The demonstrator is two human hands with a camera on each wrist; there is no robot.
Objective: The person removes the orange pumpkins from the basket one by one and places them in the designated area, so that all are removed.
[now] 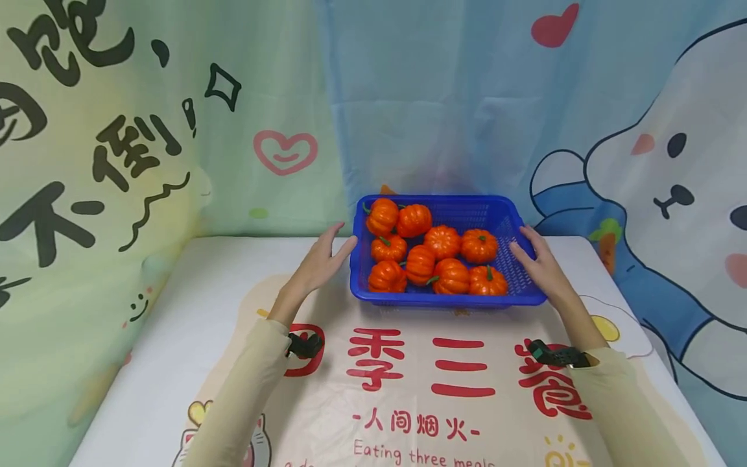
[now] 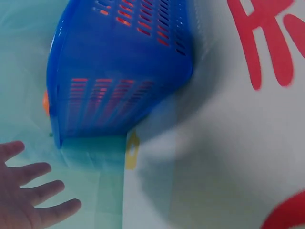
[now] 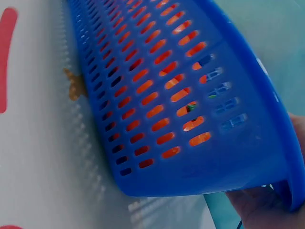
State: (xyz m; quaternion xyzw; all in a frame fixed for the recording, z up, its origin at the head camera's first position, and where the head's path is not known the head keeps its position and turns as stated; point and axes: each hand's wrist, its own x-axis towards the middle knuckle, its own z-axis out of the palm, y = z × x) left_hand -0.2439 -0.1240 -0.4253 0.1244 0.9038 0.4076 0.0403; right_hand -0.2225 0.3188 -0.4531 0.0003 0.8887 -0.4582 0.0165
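A blue plastic basket [image 1: 528, 299] with slotted walls holds several small orange toy pumpkins [image 1: 451, 276] with green stems. It is at the back of the table. My left hand [image 1: 320, 264] is beside the basket's left end, fingers spread and apart from the rim; the left wrist view shows a gap between those fingers [image 2: 47, 193] and the basket wall [image 2: 109, 62]. At the opposite end my right hand [image 1: 544, 266] grips the rim, thumb over the top. In the right wrist view the rim partly hides that hand [image 3: 257, 205].
Under the basket is a white table [image 1: 192, 279] with a printed cover showing red characters [image 1: 373, 357]. A patterned curtain [image 1: 403, 130] hangs right behind the table's back edge. A thin cord [image 1: 613, 305] lies on the right side.
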